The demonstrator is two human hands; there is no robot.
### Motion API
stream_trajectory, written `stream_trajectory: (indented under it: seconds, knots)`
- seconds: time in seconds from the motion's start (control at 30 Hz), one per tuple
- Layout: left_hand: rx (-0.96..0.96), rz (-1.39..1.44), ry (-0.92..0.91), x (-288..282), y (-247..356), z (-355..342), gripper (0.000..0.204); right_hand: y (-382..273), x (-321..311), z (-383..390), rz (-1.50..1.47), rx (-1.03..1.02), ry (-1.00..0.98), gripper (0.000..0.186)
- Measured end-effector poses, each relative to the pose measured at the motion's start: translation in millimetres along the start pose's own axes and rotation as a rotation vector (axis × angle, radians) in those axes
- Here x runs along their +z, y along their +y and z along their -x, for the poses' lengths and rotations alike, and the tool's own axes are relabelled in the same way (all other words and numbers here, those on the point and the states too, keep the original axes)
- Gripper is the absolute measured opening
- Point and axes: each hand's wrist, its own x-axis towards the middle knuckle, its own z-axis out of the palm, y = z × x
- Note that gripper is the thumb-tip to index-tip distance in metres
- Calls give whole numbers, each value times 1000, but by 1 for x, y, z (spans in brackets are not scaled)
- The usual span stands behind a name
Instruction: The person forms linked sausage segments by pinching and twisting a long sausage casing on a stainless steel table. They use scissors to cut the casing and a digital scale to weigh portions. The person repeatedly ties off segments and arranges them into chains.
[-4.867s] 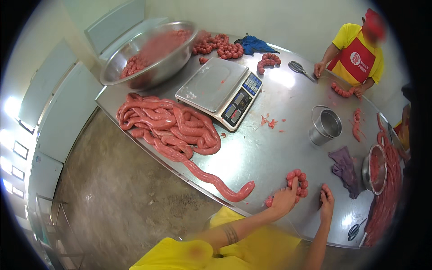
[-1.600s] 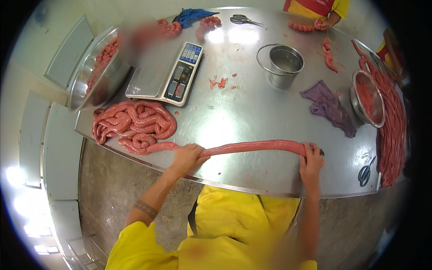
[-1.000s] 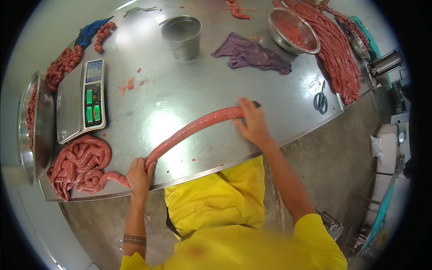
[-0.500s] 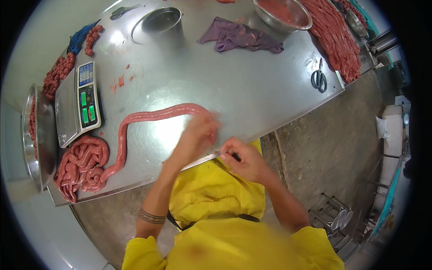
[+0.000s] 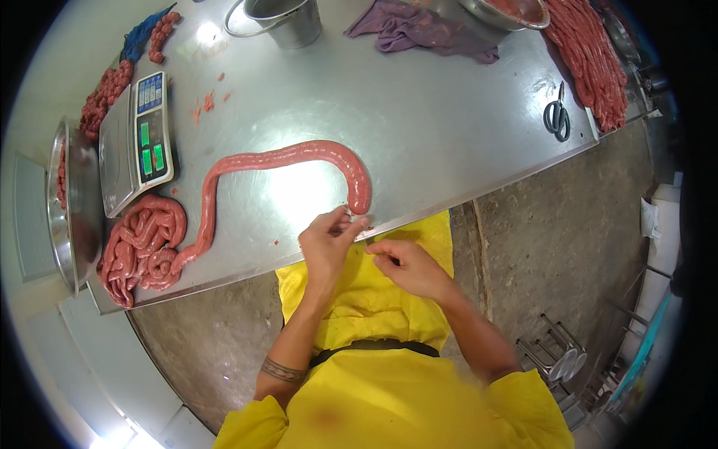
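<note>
A long, glossy pink filled casing (image 5: 287,151) runs from a coiled pile (image 5: 144,239) at the left and bends down to a rounded end by the table's front edge. My left hand (image 5: 333,236) is just below that end, fingers curled; what they pinch, if anything, is too small to make out. My right hand (image 5: 396,258) is lower and to the right, over the edge against my yellow apron, fingers bent together on something I cannot make out. A scale (image 5: 118,150) with lit displays stands beyond the pile.
The steel table (image 5: 449,127) holds a bucket (image 5: 288,21), purple cloth (image 5: 396,28), bowl (image 5: 508,15), scissors (image 5: 557,116) and long strands (image 5: 587,67) at right. A large basin (image 5: 78,209), linked balls (image 5: 105,101) and blue cloth (image 5: 142,34) line the left. Metal stools (image 5: 553,352) stand below.
The stretched casing now lies bent in a hook, its end pulled toward the front edge. My right hand has left it and come down; my left hand has moved rightward to the end.
</note>
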Motion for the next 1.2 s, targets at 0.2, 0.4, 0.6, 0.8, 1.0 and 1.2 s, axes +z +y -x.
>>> stream_trajectory:
  seconds: [0.2, 0.4, 0.6, 0.8, 1.0, 1.2]
  knots:
    - [60, -281, -158, 5, 17, -18, 19, 14, -44, 26, 266, -17, 76, 19]
    - [-53, -148, -288, -9, 28, -29, 14, 4, -96, 27, 542, 10, 478, 14]
    - [-16, -176, -219, 0, 22, -22, 15, 8, -115, 16, 533, -51, 486, 15]
    - [-53, -136, -411, -20, 30, -36, 15, 20, -123, 6, 476, -17, 521, 14]
    - [79, -173, -681, -106, 65, -157, 15, 0, -159, 14, 610, -281, 458, 21]
    - [603, -205, 88, -172, 117, -447, 26, 11, -152, -37, 601, -278, 839, 22]
